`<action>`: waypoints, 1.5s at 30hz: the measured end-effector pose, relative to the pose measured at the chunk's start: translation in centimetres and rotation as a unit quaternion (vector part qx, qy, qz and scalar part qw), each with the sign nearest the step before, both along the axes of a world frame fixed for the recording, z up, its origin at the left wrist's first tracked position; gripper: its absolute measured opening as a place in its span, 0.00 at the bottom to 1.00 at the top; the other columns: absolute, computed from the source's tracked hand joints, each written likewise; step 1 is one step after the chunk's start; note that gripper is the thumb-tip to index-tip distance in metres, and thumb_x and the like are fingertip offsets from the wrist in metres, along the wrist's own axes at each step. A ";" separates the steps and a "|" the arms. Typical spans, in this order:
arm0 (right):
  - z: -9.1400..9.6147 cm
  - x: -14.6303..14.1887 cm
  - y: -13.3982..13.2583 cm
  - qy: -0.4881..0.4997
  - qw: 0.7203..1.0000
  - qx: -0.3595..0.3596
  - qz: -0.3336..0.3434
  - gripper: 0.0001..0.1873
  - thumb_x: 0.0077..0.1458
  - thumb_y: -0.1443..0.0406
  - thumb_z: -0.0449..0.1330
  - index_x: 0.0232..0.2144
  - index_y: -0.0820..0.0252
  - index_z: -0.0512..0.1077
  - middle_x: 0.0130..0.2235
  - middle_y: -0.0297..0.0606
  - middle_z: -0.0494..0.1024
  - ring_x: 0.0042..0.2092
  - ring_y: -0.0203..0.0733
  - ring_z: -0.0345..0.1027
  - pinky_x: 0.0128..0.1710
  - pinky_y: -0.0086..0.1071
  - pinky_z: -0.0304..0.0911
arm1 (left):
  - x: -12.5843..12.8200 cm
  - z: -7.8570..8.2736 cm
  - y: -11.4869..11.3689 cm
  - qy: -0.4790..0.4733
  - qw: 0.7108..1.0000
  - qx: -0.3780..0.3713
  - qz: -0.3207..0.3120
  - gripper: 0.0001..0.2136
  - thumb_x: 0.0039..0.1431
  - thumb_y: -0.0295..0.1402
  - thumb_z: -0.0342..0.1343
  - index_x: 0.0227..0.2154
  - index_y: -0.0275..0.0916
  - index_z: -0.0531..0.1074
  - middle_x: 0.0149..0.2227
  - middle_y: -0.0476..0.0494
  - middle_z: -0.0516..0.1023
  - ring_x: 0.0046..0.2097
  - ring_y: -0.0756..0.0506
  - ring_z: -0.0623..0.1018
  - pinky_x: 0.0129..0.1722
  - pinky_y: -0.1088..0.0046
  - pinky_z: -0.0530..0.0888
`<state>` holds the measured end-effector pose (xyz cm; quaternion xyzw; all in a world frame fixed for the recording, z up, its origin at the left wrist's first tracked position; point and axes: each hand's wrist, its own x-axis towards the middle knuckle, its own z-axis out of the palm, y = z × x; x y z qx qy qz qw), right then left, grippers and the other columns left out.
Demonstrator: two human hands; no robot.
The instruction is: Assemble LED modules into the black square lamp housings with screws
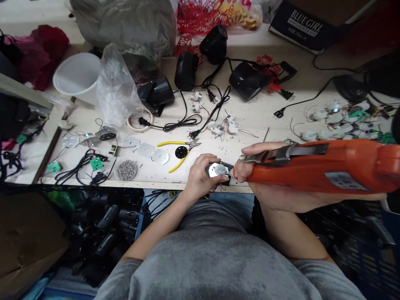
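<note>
Motor (220, 169) | clenched in left hand (201, 177) | right hand (250, 170) grasping orange hand tool (321, 166) just beside it

Left forearm (156, 225) angled inward; left hand (201, 177) curled over; right forearm (293, 233) raised; right hand (275, 196) clenched.

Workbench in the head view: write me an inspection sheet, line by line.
surface: pale wooden workbench, crowded with parts.
job's things: small motor with a silver face; orange soldering tool.
clutter: yellow-handled pliers, metal plates, dish of small metal pieces, clear plastic bag.
hands: left hand holds the motor; right hand grips the tool, its front end beside the motor.
cables: black power cords with plugs, across the bench.
surroundings: cardboard box below the bench, at the left.
</note>
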<state>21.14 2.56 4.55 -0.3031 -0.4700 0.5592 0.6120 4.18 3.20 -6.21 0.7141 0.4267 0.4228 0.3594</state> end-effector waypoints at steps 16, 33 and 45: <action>0.1 -0.6 0.9 -0.002 0.998 -0.036 0.044 0.48 0.41 0.24 0.50 0.37 0.57 0.80 0.23 0.38 0.76 0.22 0.43 0.69 0.20 0.39 0.68 | 0.2 0.0 -0.1 -0.016 1.000 -0.012 0.018 0.16 0.47 0.37 0.74 0.38 0.39 0.78 0.43 0.41 0.81 0.46 0.43 0.80 0.47 0.65 0.76; 0.7 -1.0 0.2 -0.015 0.999 -0.036 0.019 0.45 0.35 0.25 0.56 0.36 0.53 0.78 0.23 0.35 0.75 0.21 0.42 0.67 0.16 0.36 0.64 | -0.3 0.6 0.0 0.033 0.999 -0.017 -0.001 0.12 0.53 0.39 0.70 0.37 0.40 0.79 0.45 0.41 0.80 0.47 0.42 0.79 0.48 0.64 0.75; -0.1 -0.5 -1.7 -0.019 0.998 -0.052 0.008 0.49 0.37 0.22 0.48 0.36 0.52 0.80 0.21 0.36 0.74 0.21 0.44 0.68 0.18 0.39 0.66 | -0.8 2.4 0.1 0.229 0.952 0.190 -0.078 0.09 0.66 0.30 0.52 0.46 0.35 0.73 0.44 0.36 0.77 0.44 0.41 0.74 0.43 0.64 0.72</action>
